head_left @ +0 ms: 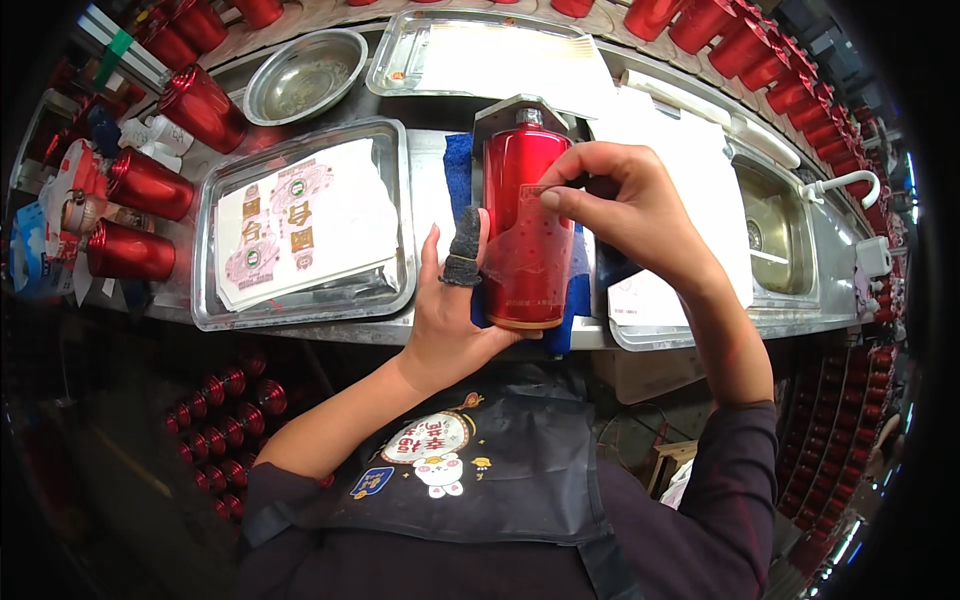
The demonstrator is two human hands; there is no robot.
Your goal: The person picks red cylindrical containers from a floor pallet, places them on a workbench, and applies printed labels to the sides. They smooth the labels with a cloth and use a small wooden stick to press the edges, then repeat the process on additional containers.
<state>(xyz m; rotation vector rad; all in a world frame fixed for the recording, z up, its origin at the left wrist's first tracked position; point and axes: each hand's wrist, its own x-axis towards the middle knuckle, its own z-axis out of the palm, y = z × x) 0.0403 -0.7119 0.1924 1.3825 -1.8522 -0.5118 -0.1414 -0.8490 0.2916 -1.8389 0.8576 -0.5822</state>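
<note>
A glossy red bottle (pixel 527 160) lies in front of me with its narrow metallic neck pointing away. Over its body spreads a thin, see-through decal film (pixel 535 250) with faint printing. My left hand (pixel 447 315) grips the bottle's lower left side and near end, and a black finger sleeve (pixel 463 250) covers one of its fingers. My right hand (pixel 620 200) comes from the right, thumb and forefinger pinched together at the film's upper edge. The other right fingers are curled. Beneath the bottle are a blue cloth (pixel 458 165) and a metal holder (pixel 493 118).
On the left, a clear tray (pixel 405 250) holds printed decal sheets (pixel 300 225); several red bottles (pixel 130 250) stand beyond it. A metal bowl (pixel 305 75) and another tray (pixel 395 50) lie at the back. White sheets (pixel 690 200) and a sink (pixel 775 235) are on the right.
</note>
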